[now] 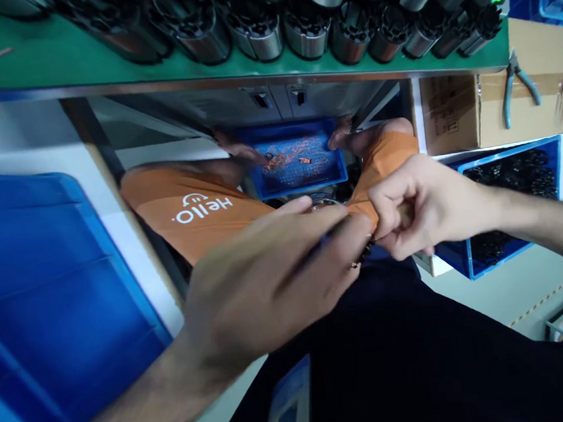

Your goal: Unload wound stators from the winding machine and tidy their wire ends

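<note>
My left hand (273, 279) is blurred and curled over a small dark part (366, 250), of which only a toothed edge with a coppery spot shows between the hands. Close against it on the right, my right hand (422, 206) is closed in a pinch at the same part. Its fingertips meet the left fingers, and what lies between them is mostly hidden. Both hands are above the lap, over orange shorts (211, 208).
Metal cylinders (258, 35) line the green bench (207, 74). Below sits a blue tray (303, 185) with copper scraps. Pliers (514, 82) lie on a cardboard box (497, 108) at right, above a blue crate (467, 245) of black parts. A large blue bin (52, 282) stands left.
</note>
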The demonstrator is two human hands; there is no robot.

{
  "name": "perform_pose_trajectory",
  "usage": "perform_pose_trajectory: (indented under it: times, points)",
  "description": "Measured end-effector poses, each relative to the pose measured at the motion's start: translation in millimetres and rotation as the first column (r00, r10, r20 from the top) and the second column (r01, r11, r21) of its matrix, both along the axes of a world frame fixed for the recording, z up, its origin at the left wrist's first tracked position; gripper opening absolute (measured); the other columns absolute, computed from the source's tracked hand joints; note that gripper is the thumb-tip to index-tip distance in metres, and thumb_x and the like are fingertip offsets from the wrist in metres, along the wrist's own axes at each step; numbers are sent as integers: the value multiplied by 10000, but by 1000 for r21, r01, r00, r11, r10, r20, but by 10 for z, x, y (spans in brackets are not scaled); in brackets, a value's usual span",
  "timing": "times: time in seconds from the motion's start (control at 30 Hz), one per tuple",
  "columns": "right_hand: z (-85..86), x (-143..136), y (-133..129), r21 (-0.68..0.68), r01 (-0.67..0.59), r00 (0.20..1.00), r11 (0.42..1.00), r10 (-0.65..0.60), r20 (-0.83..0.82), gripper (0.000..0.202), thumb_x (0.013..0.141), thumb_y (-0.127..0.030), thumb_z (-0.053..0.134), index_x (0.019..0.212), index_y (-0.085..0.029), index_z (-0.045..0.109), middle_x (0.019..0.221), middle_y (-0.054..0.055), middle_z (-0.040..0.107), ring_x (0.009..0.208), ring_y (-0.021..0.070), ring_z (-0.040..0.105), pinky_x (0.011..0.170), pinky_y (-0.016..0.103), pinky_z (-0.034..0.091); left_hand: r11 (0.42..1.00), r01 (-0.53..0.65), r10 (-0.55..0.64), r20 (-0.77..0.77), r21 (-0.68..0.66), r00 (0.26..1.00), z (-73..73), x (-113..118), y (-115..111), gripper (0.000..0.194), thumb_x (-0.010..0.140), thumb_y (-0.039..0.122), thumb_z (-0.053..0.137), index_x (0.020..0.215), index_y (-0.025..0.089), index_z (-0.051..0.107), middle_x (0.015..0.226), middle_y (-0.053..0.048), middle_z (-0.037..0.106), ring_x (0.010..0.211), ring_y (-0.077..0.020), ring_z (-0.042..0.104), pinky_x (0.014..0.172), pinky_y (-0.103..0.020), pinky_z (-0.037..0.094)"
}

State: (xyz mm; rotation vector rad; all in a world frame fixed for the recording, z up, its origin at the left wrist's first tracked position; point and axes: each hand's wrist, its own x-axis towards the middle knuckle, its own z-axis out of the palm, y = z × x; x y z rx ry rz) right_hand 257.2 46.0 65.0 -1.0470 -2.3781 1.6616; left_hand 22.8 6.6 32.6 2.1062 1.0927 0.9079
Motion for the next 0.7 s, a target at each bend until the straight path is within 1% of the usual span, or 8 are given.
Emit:
perform_pose_trajectory:
  times: [0.1, 0.17, 0.23, 0.37, 0.47, 0.5, 0.6, 0.7]
  points:
    - [154, 1, 32, 240, 0, 1000, 971, -3, 14, 328, 992, -298, 568, 683, -217, 641, 597, -51, 538, 494, 56, 401, 377, 174, 300, 985, 78, -76, 20, -152, 997, -38, -11, -18, 263, 900, 312, 729, 1153, 276, 668, 1045, 22, 788, 913, -177, 780, 822, -269, 663]
    - [202, 69, 96, 103, 93, 995, 990, -88, -53, 340, 925, -303, 712, 632, -206, 569, 547, -61, 471, 479, 47, 356, 397, 183, 270, 984, 72, -66, 40, -163, 997, -57, -27, -31, 248, 921, 317, 724, 1157, 279, 659, 1089, 29, 782, 975, -169, 771, 929, -288, 652]
    - [178, 161, 162, -197, 222, 963, 955, -247, -111, 413, 835, -430, 829, 652, -183, 553, 549, -65, 483, 479, 35, 388, 420, 172, 298, 1000, 22, -22, 13, -3, 1000, -59, -41, -36, 214, 925, 257, 726, 1130, 276, 668, 1113, 37, 773, 1019, -162, 758, 1102, -367, 595]
    - [-9, 253, 175, -744, 203, 955, 637, -298, 5, 444, 866, -573, 755, 880, -138, 670, 794, 29, 705, 602, 74, 613, 471, 162, 447, 938, 34, -27, -25, 344, 999, -14, -49, 6, 222, 891, 121, 716, 1031, 292, 696, 1077, 66, 767, 927, -133, 760, 1136, -424, 585]
    - [-95, 184, 90, -860, 116, 987, 497, -153, 45, 446, 844, -537, 784, 995, -129, 683, 784, 28, 727, 548, 73, 610, 452, 166, 452, 884, 161, -151, -58, 439, 987, 16, -50, 64, 302, 868, 124, 714, 1045, 368, 712, 1026, 99, 767, 908, -152, 774, 995, -370, 666]
    - [-90, 145, 62, -834, 113, 989, 540, -142, 42, 420, 847, -524, 780, 970, -135, 681, 732, 7, 707, 509, 65, 576, 438, 168, 431, 881, 192, -182, -64, 433, 981, 17, -46, 77, 315, 859, 143, 726, 1058, 386, 712, 1018, 107, 768, 889, -153, 775, 974, -364, 675]
    - [25, 43, 10, -498, 175, 983, 849, -176, 46, 300, 870, -428, 753, 750, -185, 624, 648, -37, 624, 501, 53, 491, 453, 183, 389, 950, 151, -142, -54, 273, 988, -13, -13, 68, 276, 853, 231, 746, 1107, 324, 690, 979, 69, 774, 825, -164, 770, 993, -399, 668]
    - [188, 48, 32, -167, 212, 977, 963, -202, 72, 324, 892, -300, 718, 637, -208, 541, 595, -55, 491, 525, 55, 389, 485, 200, 342, 996, 68, -67, 18, -55, 998, -58, 16, 14, 289, 881, 308, 733, 1156, 254, 661, 1029, 11, 786, 906, -189, 776, 924, -362, 682]
